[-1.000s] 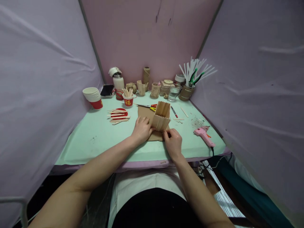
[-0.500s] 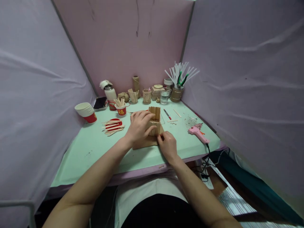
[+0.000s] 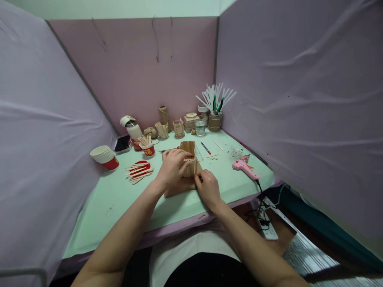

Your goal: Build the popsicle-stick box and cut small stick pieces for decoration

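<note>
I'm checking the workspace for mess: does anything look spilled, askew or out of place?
Mostly tidy. Small debris is scattered on the green tabletop beside the pink glue gun, which seems odd on an otherwise clean stretch. Faint dark smudges mark the cloth near the left forearm. Nothing looks spilled or tipped over.

The glue gun (image 3: 245,168) is pink, the tabletop (image 3: 122,215) mint green, the back wall (image 3: 131,67) dusty pink

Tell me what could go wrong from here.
The left hand and right hand are both at the stick box; pressing too hard might skew its walls.
The glue gun's cord hangs over the table edge, so a snag could drag the gun off.
</note>
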Demonstrator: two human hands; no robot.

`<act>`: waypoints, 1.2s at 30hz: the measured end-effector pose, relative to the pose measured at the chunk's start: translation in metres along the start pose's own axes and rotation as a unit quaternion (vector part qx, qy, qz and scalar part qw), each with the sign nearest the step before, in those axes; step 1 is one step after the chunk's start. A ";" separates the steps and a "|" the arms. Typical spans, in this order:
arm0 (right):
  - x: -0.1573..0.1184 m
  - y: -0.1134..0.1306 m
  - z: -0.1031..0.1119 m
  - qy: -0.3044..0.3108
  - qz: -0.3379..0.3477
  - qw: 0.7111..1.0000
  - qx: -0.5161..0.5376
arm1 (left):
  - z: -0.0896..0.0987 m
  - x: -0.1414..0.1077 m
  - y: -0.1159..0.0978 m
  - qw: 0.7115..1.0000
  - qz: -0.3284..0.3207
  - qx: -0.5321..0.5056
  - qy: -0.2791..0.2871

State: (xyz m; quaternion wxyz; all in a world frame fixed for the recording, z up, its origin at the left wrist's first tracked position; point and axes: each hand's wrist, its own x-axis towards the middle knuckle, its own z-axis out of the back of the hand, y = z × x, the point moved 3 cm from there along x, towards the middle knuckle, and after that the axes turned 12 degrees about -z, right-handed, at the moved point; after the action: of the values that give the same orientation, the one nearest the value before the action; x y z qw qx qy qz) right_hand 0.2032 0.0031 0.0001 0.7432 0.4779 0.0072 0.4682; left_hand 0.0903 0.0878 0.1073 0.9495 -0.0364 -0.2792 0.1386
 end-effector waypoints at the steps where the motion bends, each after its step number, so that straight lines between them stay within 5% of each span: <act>1: 0.000 0.000 0.002 0.004 -0.002 1.000 0.013 | 0.002 -0.003 0.000 1.000 0.007 -0.003 -0.027; 6: -0.004 0.004 0.017 0.049 -0.001 0.995 0.084 | 0.002 -0.033 0.002 0.974 0.067 -0.028 -0.216; 9: -0.012 0.015 0.027 0.094 0.002 0.988 0.121 | -0.009 -0.057 -0.005 0.955 0.117 -0.060 -0.265; 13: -0.027 0.033 0.037 0.203 0.015 0.965 0.165 | -0.025 -0.085 -0.029 0.921 0.224 -0.221 -0.229; 16: -0.036 0.039 0.039 0.286 0.012 0.939 0.189 | -0.033 -0.095 -0.046 0.864 0.287 -0.378 -0.166; 21: -0.040 0.040 0.039 0.315 0.005 0.937 0.153 | -0.036 -0.103 -0.052 0.804 0.333 -0.467 -0.156; 30: -0.023 0.038 0.050 0.300 0.046 0.949 0.082 | -0.043 -0.107 -0.048 0.805 0.333 -0.460 -0.171; 36: 0.101 0.055 0.090 0.078 0.092 0.993 0.015 | -0.044 -0.119 -0.022 0.775 0.367 -0.421 -0.296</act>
State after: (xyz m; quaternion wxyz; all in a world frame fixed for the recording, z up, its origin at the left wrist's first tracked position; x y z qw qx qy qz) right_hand 0.2636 0.0165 0.1327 0.6872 0.4494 0.0282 0.5701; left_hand 0.0235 0.0335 0.0116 0.5867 -0.4896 -0.5426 0.3488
